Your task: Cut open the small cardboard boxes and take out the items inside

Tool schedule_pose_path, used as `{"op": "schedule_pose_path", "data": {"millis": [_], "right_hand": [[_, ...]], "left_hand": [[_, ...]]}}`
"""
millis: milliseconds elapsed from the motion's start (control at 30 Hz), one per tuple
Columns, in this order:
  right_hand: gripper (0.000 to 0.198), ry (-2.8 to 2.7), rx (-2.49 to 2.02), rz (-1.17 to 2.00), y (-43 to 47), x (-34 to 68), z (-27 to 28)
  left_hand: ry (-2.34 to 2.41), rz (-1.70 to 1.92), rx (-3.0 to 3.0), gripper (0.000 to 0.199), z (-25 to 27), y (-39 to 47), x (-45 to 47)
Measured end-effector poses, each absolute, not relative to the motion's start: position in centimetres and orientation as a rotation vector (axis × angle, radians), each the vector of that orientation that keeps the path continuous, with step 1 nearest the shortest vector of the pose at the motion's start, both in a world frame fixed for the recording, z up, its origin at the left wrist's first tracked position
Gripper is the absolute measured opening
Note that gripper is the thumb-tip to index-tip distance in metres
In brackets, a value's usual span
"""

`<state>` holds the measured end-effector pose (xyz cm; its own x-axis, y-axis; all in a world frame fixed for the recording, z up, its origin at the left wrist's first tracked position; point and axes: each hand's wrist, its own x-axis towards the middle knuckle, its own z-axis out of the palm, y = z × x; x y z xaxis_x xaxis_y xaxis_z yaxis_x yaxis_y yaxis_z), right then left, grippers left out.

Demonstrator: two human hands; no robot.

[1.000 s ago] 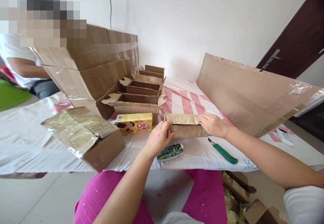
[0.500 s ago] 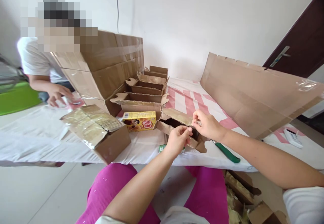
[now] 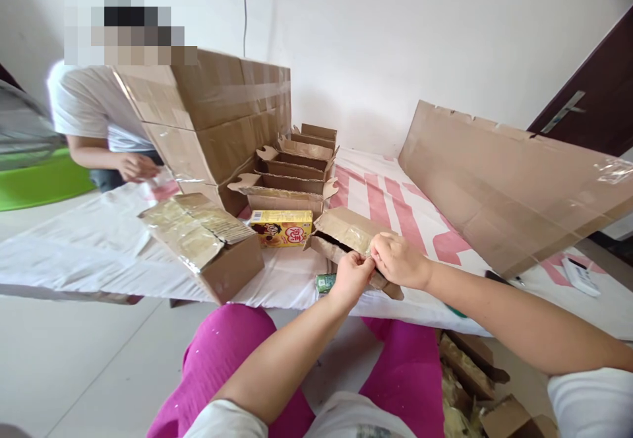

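A small brown cardboard box [image 3: 349, 227] lies at the table's front edge, its long flaps partly folded over a dark gap. My left hand [image 3: 353, 276] pinches the near flap's edge. Closed around the far flap's edge, my right hand [image 3: 398, 260] meets the left one fingertip to fingertip. Whether a scrap of tape is between the fingers I cannot make out. Beside my left hand is a small green packet [image 3: 325, 283]. To the left stands a yellow printed carton [image 3: 284, 229]. A green handle [image 3: 457, 312] is mostly hidden beneath my right forearm.
A taped box [image 3: 232, 266] sits front left. Several open boxes [image 3: 291, 174] line up behind, beside a large carton [image 3: 237, 108]. A large cardboard sheet [image 3: 494, 187] leans at right, near a white device [image 3: 581, 276]. Another person [image 3: 93, 108] is at left. Opened boxes [image 3: 504, 418] lie on the floor.
My right hand has come down onto the box and its far flap has folded inward, narrowing the opening. The other person's hand has closed. The view has shifted slightly.
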<state>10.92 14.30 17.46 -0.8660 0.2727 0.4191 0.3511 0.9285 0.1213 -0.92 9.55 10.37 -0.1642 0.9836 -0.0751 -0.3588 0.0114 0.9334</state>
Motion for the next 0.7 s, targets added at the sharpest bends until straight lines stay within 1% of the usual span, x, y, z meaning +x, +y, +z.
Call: {"op": "schedule_pose_path", "data": {"millis": [67, 133, 200, 333, 400, 433, 500, 600, 700], "right_hand": [[0.013, -2.709, -0.443, -0.256, 14.3, 10.7, 17.5], [0.012, -2.699, -0.515, -0.159, 14.3, 10.6, 17.8], [0.011, -2.640, -0.689, 0.050, 14.6, 10.5, 18.2], [0.010, -2.463, -1.002, 0.646, 15.9, 10.7, 19.5], [0.007, -2.420, -1.037, 0.791, 16.3, 11.0, 20.1], [0.009, -2.430, -1.040, 0.783, 16.2, 11.2, 20.3], [0.012, -2.509, -1.064, 0.640, 15.7, 11.5, 20.4], [0.006, -2.658, -1.141, 0.256, 14.2, 11.5, 20.0], [0.011, -2.789, -1.177, -0.108, 12.7, 11.0, 19.5]], "left_hand": [[1.078, 1.450, 0.824, 0.033, 10.3, 9.7, -1.1], [1.073, 1.451, 0.833, 0.031, 10.4, 9.7, -1.2], [1.062, 1.460, 0.841, 0.029, 10.5, 9.6, -1.4], [1.029, 1.480, 0.857, 0.031, 10.6, 9.4, -1.6], [1.017, 1.476, 0.861, 0.033, 10.5, 9.3, -1.6], [1.012, 1.473, 0.862, 0.034, 10.4, 9.3, -1.6], [0.994, 1.466, 0.863, 0.035, 10.2, 9.4, -1.6], [0.985, 1.448, 0.862, 0.035, 10.0, 9.4, -1.3], [1.015, 1.429, 0.874, 0.033, 9.8, 9.4, -0.9]]}}
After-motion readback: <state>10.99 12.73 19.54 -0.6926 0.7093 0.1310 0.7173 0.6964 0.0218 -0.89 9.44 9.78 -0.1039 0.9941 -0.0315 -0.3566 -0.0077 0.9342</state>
